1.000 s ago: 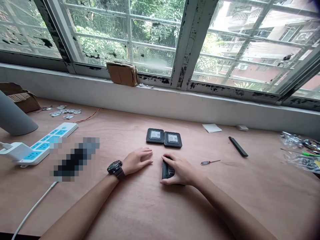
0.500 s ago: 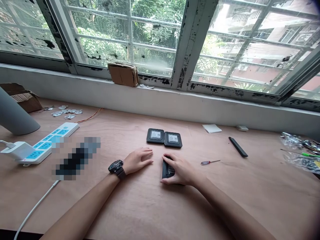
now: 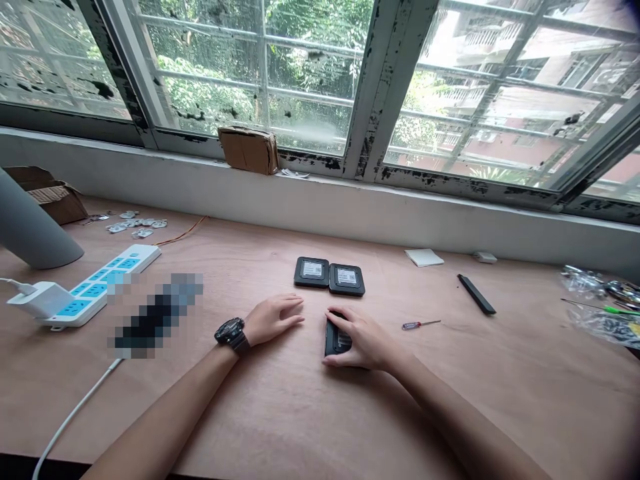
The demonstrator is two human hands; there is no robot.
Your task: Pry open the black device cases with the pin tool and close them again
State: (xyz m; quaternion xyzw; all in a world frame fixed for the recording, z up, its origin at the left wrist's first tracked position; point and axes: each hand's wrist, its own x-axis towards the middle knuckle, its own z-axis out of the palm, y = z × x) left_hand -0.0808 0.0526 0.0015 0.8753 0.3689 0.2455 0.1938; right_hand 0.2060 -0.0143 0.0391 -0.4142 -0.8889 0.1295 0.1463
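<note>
My left hand (image 3: 274, 320) lies flat on the plywood table (image 3: 280, 407), holding nothing, with a black wristwatch (image 3: 231, 334) on its wrist. My right hand (image 3: 364, 340) curls over a black rectangular casing (image 3: 335, 338), which hides most of it. Just beyond my hands, two black square casings with white labels (image 3: 311, 272) (image 3: 347, 280) lie side by side, touching each other. Neither hand touches that pair.
A white power strip (image 3: 97, 287) with a plugged-in charger (image 3: 43, 300) sits left, beside a pixelated blurred object (image 3: 157, 317). A small screwdriver (image 3: 421, 325) and a black bar (image 3: 476, 294) lie right. Plastic bags of parts (image 3: 603, 313) lie at the far right, below a window sill (image 3: 320, 193).
The view drifts slightly, so the scene shifts a little in the picture. My hands and the casings keep their places on the table.
</note>
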